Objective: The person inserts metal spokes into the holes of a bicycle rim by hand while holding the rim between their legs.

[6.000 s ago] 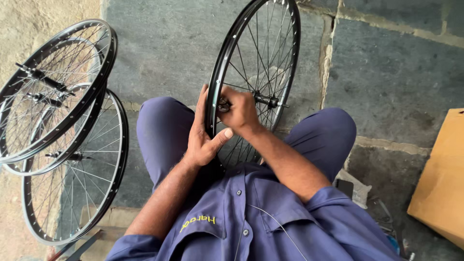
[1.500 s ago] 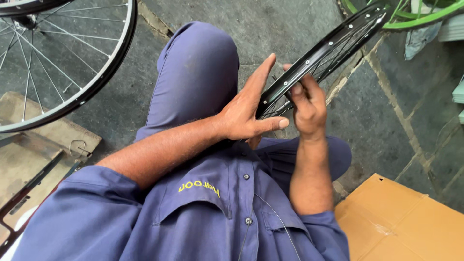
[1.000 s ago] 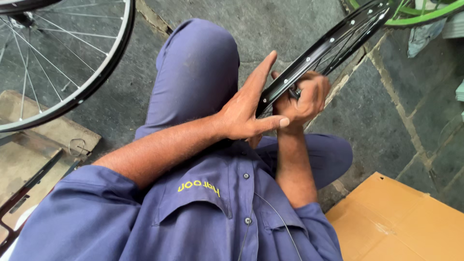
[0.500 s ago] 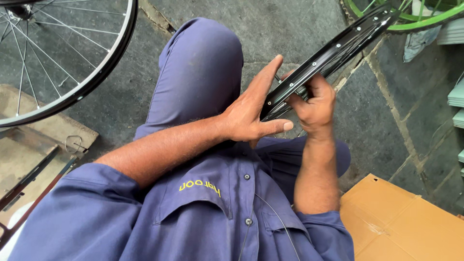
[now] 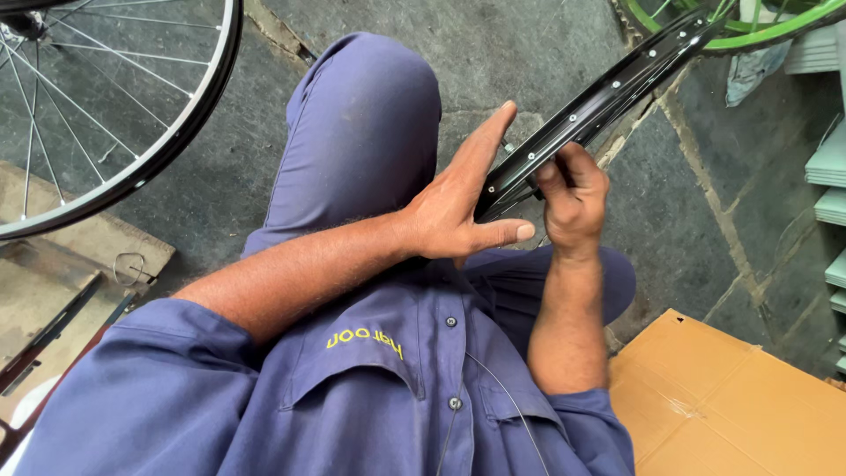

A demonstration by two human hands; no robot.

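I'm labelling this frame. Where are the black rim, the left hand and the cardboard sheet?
black rim [image 5: 608,88], head view, inner channel with spoke holes
left hand [image 5: 458,211], head view, back of hand
cardboard sheet [image 5: 731,405], head view, flat top face

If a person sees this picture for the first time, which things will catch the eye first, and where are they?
In the middle, the left hand lies flat against a black wheel rim that runs up to the right, while the right hand grips the rim's lower end. At the upper left a spoked wheel fills the corner over the stone floor. A brown cardboard sheet lies at the lower right.
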